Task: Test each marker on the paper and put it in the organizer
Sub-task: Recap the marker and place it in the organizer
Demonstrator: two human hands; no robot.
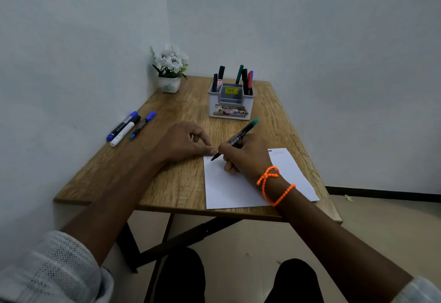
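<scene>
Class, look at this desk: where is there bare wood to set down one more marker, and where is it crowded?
Bare wood lies between the flower pot and organizer, and between the three loose markers and the left hand. Crowded: the paper's top edge, where both hands meet and the right hand writes with the green-capped marker.
</scene>
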